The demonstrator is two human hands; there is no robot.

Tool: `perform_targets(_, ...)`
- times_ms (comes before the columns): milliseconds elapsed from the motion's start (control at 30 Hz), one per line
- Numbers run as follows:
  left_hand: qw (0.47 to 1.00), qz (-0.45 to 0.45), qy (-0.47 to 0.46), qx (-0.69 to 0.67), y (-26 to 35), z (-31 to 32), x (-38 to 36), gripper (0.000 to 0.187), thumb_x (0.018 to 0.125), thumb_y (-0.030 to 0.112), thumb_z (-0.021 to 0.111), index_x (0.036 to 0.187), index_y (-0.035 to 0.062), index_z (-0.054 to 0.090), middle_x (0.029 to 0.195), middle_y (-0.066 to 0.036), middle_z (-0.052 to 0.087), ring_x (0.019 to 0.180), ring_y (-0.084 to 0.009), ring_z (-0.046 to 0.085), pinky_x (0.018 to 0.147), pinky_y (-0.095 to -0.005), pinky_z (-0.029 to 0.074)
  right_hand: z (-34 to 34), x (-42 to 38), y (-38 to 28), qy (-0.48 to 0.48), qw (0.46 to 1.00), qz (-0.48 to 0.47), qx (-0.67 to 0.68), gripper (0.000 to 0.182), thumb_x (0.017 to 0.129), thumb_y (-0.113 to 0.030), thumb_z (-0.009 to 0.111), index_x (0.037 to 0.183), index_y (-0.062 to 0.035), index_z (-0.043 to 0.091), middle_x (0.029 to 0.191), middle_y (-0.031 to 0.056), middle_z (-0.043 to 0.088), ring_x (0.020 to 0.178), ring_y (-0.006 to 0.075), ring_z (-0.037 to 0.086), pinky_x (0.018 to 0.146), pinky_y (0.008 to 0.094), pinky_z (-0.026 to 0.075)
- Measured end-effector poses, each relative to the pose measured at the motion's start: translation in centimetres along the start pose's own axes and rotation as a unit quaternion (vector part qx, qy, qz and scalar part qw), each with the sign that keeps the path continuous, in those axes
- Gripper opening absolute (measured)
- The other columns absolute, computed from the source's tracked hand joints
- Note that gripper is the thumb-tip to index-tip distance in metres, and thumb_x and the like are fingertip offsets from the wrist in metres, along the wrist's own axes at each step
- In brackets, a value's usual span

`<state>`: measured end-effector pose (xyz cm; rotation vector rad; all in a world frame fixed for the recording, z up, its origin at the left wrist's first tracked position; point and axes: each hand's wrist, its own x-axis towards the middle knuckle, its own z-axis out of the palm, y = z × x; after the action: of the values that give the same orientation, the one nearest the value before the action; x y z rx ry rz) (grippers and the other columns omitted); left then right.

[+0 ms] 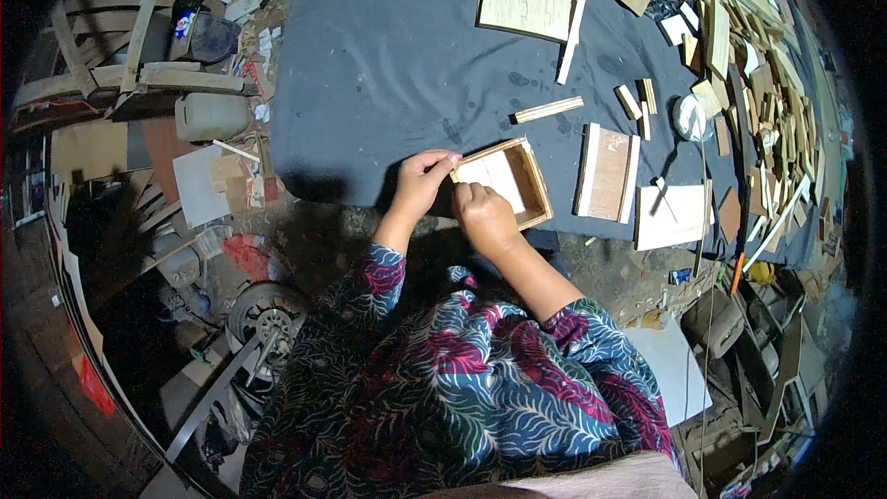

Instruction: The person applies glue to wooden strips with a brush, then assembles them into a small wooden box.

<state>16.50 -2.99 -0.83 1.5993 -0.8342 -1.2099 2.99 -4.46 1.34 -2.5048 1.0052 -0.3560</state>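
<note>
A small open-topped wooden box sits at the near edge of the cloth-covered table, its pale inner bottom facing up. My left hand is closed at the box's left corner, with thumb and forefinger pinched on the rim. My right hand is closed over the near left wall, fingers curled at the rim. Whether a small piece is also under these fingers is hidden. Beyond the box lies a short wood strip. To its right is a wooden panel with two side strips.
Dark cloth covers the table. A pale board and a long thin stick lie at the back. Short blocks, a white round container and a flat board are at right, beside piled wood scraps.
</note>
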Motion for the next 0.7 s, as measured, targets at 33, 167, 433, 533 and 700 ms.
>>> perform_targets(33, 1.000, 0.014, -0.001, 0.001, 0.0, 0.0, 0.0, 0.016, 0.079, 0.010, 0.053, 0.086, -0.0025, 0.060, 0.084, -0.006, 0.060, 0.077, -0.0104, 0.053, 0.070, -0.0220, 0.041, 0.0, 0.0, -0.3, -0.011, 1.000, -0.001, -0.012, 0.009, 0.062, -0.005, 0.052, 0.070, -0.0027, 0.047, 0.066, 0.0113, 0.054, 0.059, 0.0220, 0.057, 0.051, 0.0296, 0.048)
perform_targets(167, 1.000, 0.008, 0.004, 0.014, -0.4, 0.1, 0.0, 0.016, 0.079, 0.010, 0.053, 0.086, -0.0031, 0.060, 0.085, -0.007, 0.060, 0.079, -0.0115, 0.054, 0.074, -0.0231, 0.041, 0.1, -0.2, -0.4, -0.002, 1.000, 0.006, -0.010, 0.010, 0.063, -0.005, 0.052, 0.070, -0.0024, 0.047, 0.066, 0.0115, 0.053, 0.058, 0.0221, 0.056, 0.050, 0.0299, 0.048)
perform_targets(433, 0.999, 0.003, 0.014, 0.030, 0.0, 0.3, -0.1, 0.017, 0.080, 0.011, 0.052, 0.086, -0.0027, 0.060, 0.085, -0.007, 0.060, 0.081, -0.0118, 0.053, 0.075, -0.0236, 0.040, 0.2, -0.1, 0.6, 0.039, 0.996, 0.034, 0.075, 0.015, 0.072, -0.013, 0.055, 0.068, -0.0007, 0.048, 0.062, 0.0151, 0.052, 0.055, 0.0311, 0.053, 0.052, 0.0374, 0.045)
perform_targets(533, 0.999, 0.014, 0.018, 0.041, 0.4, 0.2, -0.2, 0.018, 0.080, 0.012, 0.051, 0.086, -0.0024, 0.060, 0.086, -0.008, 0.060, 0.081, -0.0123, 0.053, 0.076, -0.0237, 0.040, -0.7, 0.2, 0.3, 0.028, 0.992, 0.069, 0.105, 0.018, 0.072, -0.016, 0.058, 0.067, -0.0008, 0.049, 0.062, 0.0167, 0.053, 0.056, 0.0327, 0.053, 0.053, 0.0389, 0.044)
perform_targets(700, 0.998, 0.022, 0.032, -0.052, -0.4, 0.7, -0.9, 0.028, 0.081, 0.015, 0.051, 0.103, -0.0024, 0.052, 0.101, -0.009, 0.055, 0.094, -0.0127, 0.050, 0.083, -0.0251, 0.037, -3.3, 0.4, 1.7, 0.044, 0.952, 0.204, 0.223, 0.025, 0.076, -0.023, 0.056, 0.075, 0.0016, 0.059, 0.067, 0.0197, 0.057, 0.060, 0.0331, 0.057, 0.054, 0.0359, 0.045)
